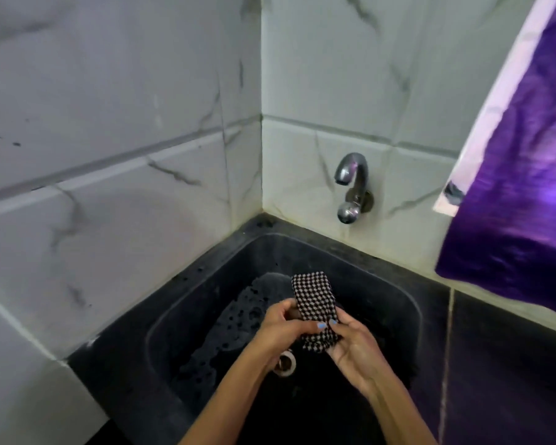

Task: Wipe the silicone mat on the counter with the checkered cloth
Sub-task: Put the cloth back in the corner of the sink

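- The checkered cloth (315,311), a bunched woven strip in a small black-and-white check, hangs over the black sink (395,287), held above its basin.
- The left hand (283,326) and the right hand (355,343) both grip the cloth with curled fingers.
- A curved chrome tap (350,187) juts from marbled tiles behind the sink.
- Shiny purple fabric (523,175) right of the sink is cut off by the frame.
- The sink's drain ring (286,364) is half hidden by the left wrist.

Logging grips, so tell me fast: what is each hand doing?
Left hand: closed, holding the checkered cloth.
Right hand: closed, holding the same cloth.
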Demonstrator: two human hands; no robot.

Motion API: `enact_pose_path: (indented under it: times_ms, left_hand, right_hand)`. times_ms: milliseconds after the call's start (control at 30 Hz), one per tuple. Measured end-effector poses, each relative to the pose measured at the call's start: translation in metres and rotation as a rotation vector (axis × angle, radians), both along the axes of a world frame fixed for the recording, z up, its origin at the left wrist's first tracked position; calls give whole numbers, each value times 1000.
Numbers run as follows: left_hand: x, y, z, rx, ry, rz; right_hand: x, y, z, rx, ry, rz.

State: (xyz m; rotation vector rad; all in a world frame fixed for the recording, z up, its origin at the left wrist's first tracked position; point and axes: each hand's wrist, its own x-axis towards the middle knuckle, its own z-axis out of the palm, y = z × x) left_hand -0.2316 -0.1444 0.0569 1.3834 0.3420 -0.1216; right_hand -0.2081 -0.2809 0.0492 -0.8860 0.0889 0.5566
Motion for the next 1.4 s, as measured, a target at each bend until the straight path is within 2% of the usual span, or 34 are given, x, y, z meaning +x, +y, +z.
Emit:
enact_pose_path:
  times_ms: [133,267,367,500,600,733,833,900,1167,1300,1400]
  left_hand:
    - [67,44,-14,17,-19,138]
    - [142,85,-26,144,-7,315]
    - [195,111,-37,155,-42,354]
    - [247,130,-53,290,-107,356]
    - [272,144,-61,401,-92,320]
    - [282,151,-68,687,-37,254]
    - [282,147,-66,844,12,227]
    - [279,145,-61,867,49,209]
    - [212,111,-30,722,-2,290]
    - [157,70,-3,648,-29,355]
    - [111,26,12,620,-88,310]
  right_hand:
    - [69,64,-1,-247,-69,-51]
    - [141,113,-9,-659,-198,-221]
    - [188,143,-18,-799,-278,-259]
    - [244,170,-26,-924,-441,-289]
    - [276,183,-37,-1020,-520,-174]
    - [288,189,-54,-1237,-676,61]
    - [288,187,-54,-1295,-756,130]
    - [283,185,-49,-1324,-785,198]
    - [224,152,-4,-1252,-810,82]
    - [174,102,15,-1210,-791,-15]
    - [127,46,23,-1171,-745,-134]
